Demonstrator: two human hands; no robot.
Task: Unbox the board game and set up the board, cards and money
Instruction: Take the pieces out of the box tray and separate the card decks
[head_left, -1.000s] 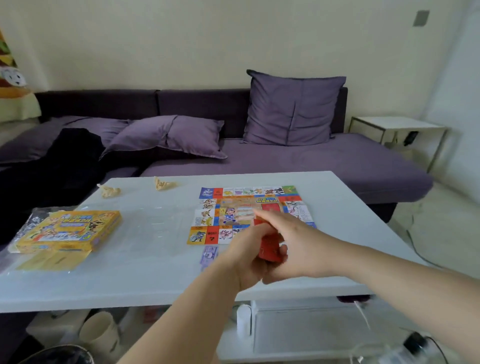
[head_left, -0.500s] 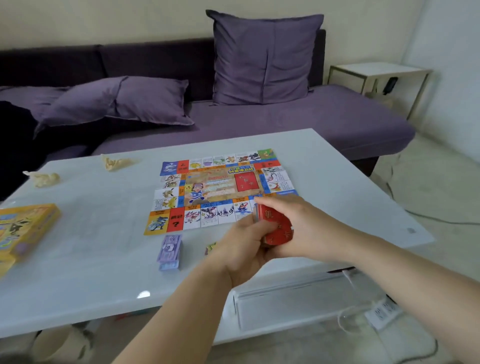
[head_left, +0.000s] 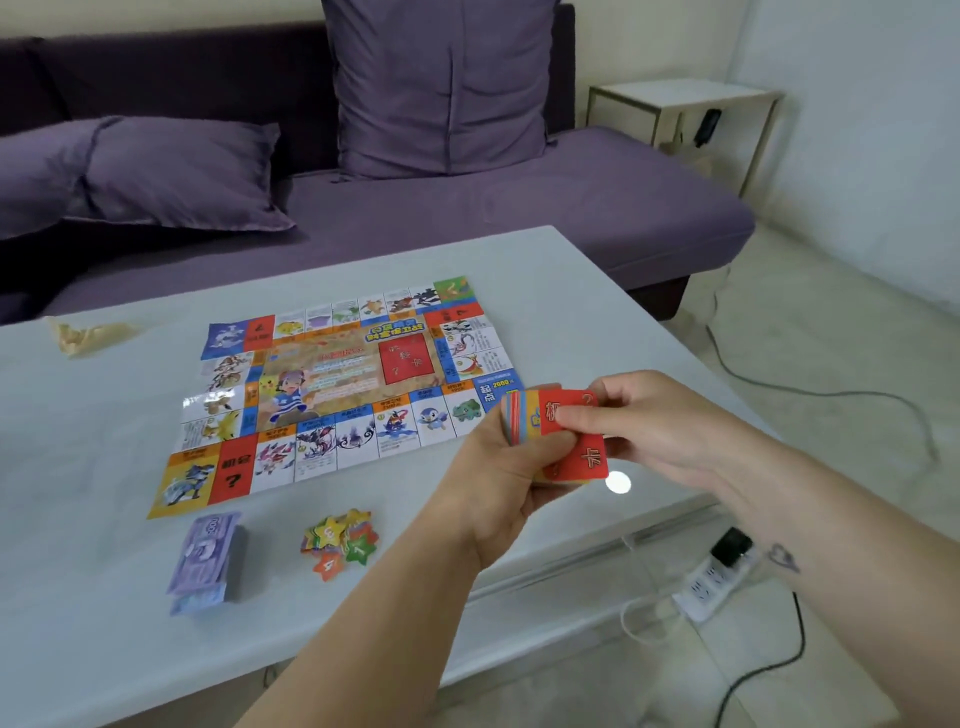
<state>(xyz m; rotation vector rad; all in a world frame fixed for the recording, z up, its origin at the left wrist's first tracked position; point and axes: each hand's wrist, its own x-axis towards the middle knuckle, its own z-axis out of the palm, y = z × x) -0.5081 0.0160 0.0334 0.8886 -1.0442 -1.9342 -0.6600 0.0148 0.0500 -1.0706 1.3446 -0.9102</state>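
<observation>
Purple sofa (head_left: 519, 218) cushions fill the background behind a low white surface (head_left: 597, 291). On it the board (head_left: 337, 384) lies unfolded with its fold creases showing. Near its front edge sit a stack of paper money (head_left: 208, 556) and a small heap of star tokens (head_left: 343, 540), and a crumpled wrapper (head_left: 88, 335) lies off to the far left. The deck of cards (head_left: 522, 415) is in the air above the board's near right corner. The left hand (head_left: 498, 478) is wrapped around it from below, fingers curled over its edge, while the right hand (head_left: 665, 421) pinches the red top card (head_left: 592, 457), thumb on its face. The deck is slightly fanned at its upper end, so the cards look thin, glossy and apt to slide over one another. They will weigh almost nothing, but a loose grip could let them spill. The safest hold is probably across the long edges, squaring the stack before it goes down — perhaps onto the red panel (head_left: 406, 358) printed inside the board, which looks meant for it. The board itself seems to be only a thin sheet, easily nudged or creased, so the deck should be set down gently rather than dropped. The money looks just as light and flimsy — best lifted as a whole stack, gripped at its sides.
</observation>
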